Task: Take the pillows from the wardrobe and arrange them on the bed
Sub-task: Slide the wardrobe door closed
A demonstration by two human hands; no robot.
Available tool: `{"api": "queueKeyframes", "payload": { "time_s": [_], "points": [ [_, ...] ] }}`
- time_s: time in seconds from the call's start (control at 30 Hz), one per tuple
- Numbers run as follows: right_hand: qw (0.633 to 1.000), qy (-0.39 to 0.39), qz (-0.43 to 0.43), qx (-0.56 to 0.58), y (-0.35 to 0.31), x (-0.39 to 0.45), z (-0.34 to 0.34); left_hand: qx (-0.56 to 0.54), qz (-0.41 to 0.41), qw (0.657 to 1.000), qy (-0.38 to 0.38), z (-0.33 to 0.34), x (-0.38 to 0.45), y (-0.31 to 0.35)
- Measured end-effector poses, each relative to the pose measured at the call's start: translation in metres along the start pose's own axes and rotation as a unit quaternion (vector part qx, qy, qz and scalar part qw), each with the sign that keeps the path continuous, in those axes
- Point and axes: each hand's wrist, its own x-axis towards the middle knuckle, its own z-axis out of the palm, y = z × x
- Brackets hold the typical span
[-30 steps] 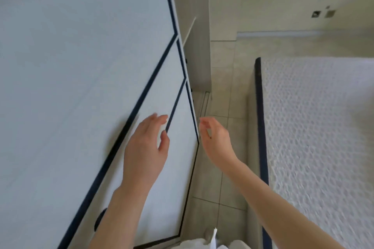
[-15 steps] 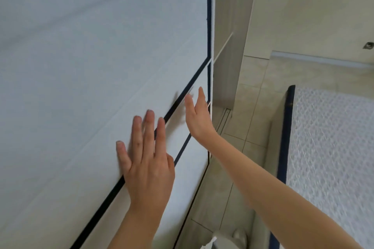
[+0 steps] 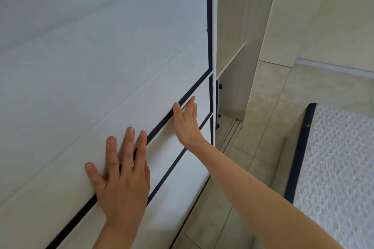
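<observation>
A white sliding wardrobe door (image 3: pixel 101 56) with dark blue trim lines fills the left of the view. My left hand (image 3: pixel 123 176) lies flat on it, fingers spread, holding nothing. My right hand (image 3: pixel 187 122) presses flat on the door farther right, near its dark-edged right side. Past that edge a narrow gap shows the wardrobe interior (image 3: pixel 232 87) with a pale shelf (image 3: pixel 230 60). No pillows are visible. The bed (image 3: pixel 340 168), a white quilted mattress with a dark blue border, stands at the right.
A beige tiled floor (image 3: pixel 269 111) runs between wardrobe and bed as a narrow aisle. The door's floor track (image 3: pixel 230 131) lies along the wardrobe's foot. A cream wall (image 3: pixel 323 26) closes the far side.
Both hands went from loosely raised to flat on the door. The door has slid left, and a gap into the wardrobe has opened at its right edge.
</observation>
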Motion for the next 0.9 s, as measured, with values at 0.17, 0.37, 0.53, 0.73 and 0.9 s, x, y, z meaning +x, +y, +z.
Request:
{"api": "queueKeyframes", "payload": {
  "time_s": [0.17, 0.37, 0.53, 0.73, 0.9],
  "points": [
    [1.0, 0.007, 0.003, -0.005, -0.002, 0.038, -0.032, 0.015, 0.007, 1.0, 0.002, 0.018, 0.032, 0.035],
    [1.0, 0.03, 0.002, 0.002, -0.003, 0.094, -0.078, 0.006, 0.019, 1.0, 0.009, 0.037, 0.084, 0.09],
    [0.998, 0.058, -0.006, 0.012, -0.006, 0.147, -0.119, -0.015, 0.023, 1.0, 0.006, 0.052, 0.128, 0.139],
    [0.996, 0.087, -0.011, 0.031, -0.007, 0.207, -0.16, -0.048, 0.021, 0.998, -0.026, 0.067, 0.182, 0.196],
    [0.995, 0.094, -0.008, 0.03, -0.009, 0.243, -0.191, -0.056, 0.026, 0.997, -0.05, 0.073, 0.216, 0.229]
  ]
}}
